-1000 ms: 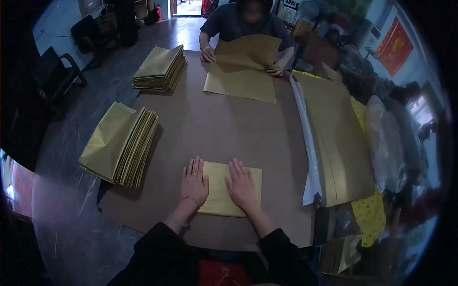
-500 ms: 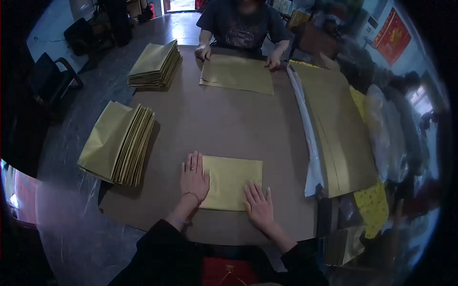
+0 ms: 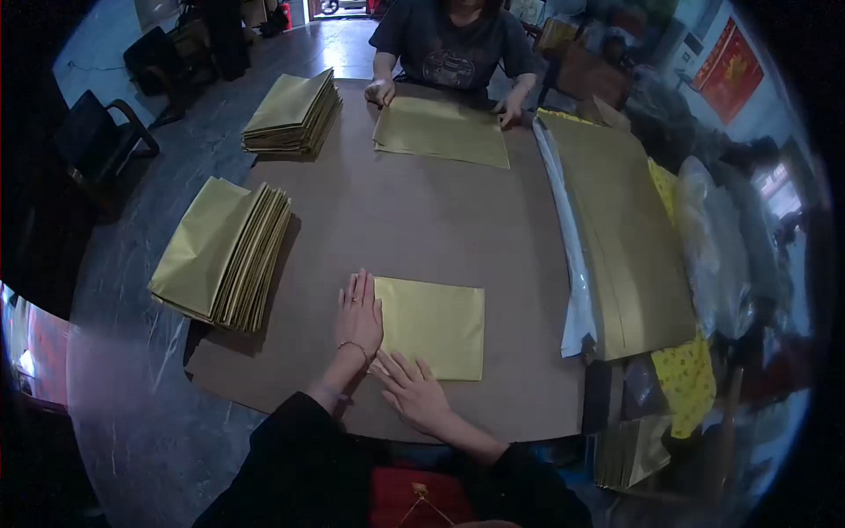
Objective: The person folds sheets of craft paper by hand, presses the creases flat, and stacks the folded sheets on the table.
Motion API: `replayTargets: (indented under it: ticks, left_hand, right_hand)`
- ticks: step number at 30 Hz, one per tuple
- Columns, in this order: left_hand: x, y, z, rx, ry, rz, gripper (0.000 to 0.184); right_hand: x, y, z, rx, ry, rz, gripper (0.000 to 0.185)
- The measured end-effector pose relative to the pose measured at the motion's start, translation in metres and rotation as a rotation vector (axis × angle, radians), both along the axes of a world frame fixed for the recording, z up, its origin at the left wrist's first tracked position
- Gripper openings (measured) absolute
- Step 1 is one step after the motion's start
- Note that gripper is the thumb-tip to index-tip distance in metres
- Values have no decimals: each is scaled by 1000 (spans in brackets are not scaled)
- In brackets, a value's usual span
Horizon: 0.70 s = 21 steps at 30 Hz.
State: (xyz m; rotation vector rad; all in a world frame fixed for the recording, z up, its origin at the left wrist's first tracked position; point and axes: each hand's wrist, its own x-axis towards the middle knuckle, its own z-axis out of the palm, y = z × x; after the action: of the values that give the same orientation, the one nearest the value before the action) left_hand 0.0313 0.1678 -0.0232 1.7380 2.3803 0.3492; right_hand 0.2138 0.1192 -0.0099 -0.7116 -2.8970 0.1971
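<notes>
On a tabletop (image 3: 396, 220), gold paper (image 3: 436, 330) is pinned, ungripped, by the flat left hand (image 3: 359, 315); it could be skewed by uneven pressure from the outspread right hand (image 3: 415, 398).

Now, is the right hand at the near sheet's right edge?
No: the right hand is at the near left corner of the sheet.

"What was the packet (image 3: 436, 326) at lower centre?"
"Paper, smooth, with a soft sheen."
"And the table (image 3: 414, 224) beneath?"
"Matt and smooth."
"The stack (image 3: 207, 251) at mid-left?"
"Creased paper, satiny on top."
"Anything glossier?"
"The bag (image 3: 709, 246), centre right, was shiny, wrinkled plastic; the floor (image 3: 202, 132), upper left, looked polished."
</notes>
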Motion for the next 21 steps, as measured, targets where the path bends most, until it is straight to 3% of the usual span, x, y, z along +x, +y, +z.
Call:
replayTargets:
  ticks: [5, 7, 8, 10, 12, 14, 16, 17, 21]
  left_hand:
    - [1, -1, 3, 102, -56, -14, 51]
    - [-4, -3, -1, 110, -55, -28, 51]
    - [-5, -6, -3, 202, -114, -13, 51]
    - [-2, -18, 0, 246, -195, 30, 53]
    - [15, -42, 24, 170, -152, -39, 54]
    - [34, -62, 37, 64, -123, -133, 56]
    - [47, -75, 16, 7, -124, -154, 58]
    - [47, -79, 13, 7, -116, -147, 58]
    - [49, -82, 13, -31, -4, -160, 56]
  right_hand:
    - [23, 2, -5, -5, -33, 86, 51]
    - [34, 17, 3, -373, -37, 170, 49]
    - [36, 28, 25, -484, 90, 97, 44]
    - [37, 70, 40, -484, 75, -68, 43]
    - [33, 108, 46, -199, 280, -177, 38]
    - [29, 147, 37, -207, 240, -305, 48]
    - [21, 173, 41, -280, 77, -328, 54]
    - [18, 184, 39, -176, 26, -321, 57]
    - [8, 210, 32, -295, -103, -235, 52]
